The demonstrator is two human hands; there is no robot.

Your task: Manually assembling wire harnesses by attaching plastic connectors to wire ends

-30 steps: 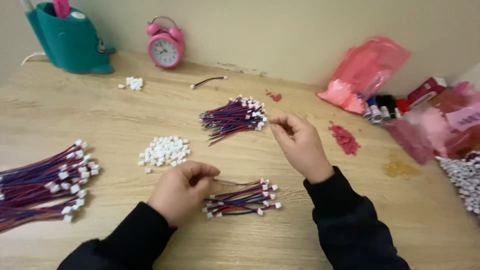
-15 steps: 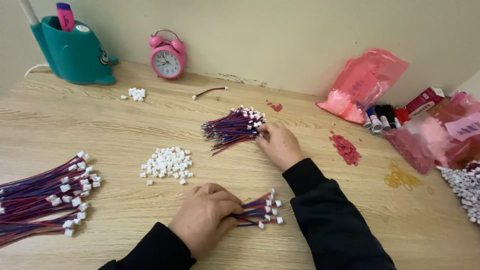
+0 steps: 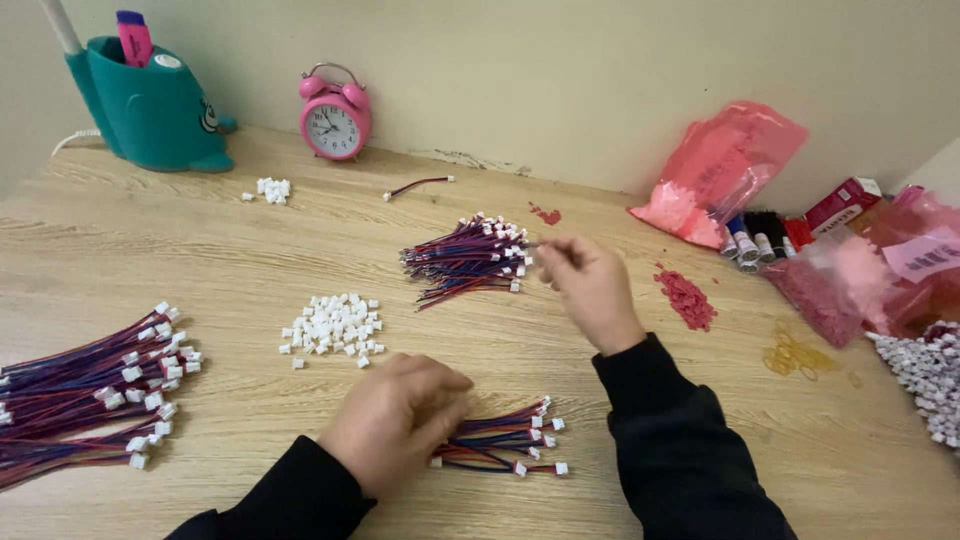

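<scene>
Table: pale wood-grain table (image 3: 220, 270), matte, with bare board between the piles at centre.
Left hand: the left hand (image 3: 395, 420), at 6 o'clock, lies fingers-curled on the near wire bundle (image 3: 500, 447), pressing its left end.
Near bundle: thin red-and-blue leads with white plastic plugs; long axis runs 9 to 3 o'clock, plugs toward 3.
Right hand: the right hand (image 3: 590, 280) is pinched narrow at the plug end of the far wire bundle (image 3: 465, 258); whether it grips a wire is blurred.
Far bundle: same leads, lying 9 to 3, plugs toward 3.
Around: loose white connectors (image 3: 332, 326) at 10 o'clock of the left hand; a large wire pile (image 3: 85, 385) along the 9 o'clock edge; pink crinkled plastic bags (image 3: 725, 170) at 2 o'clock.
</scene>
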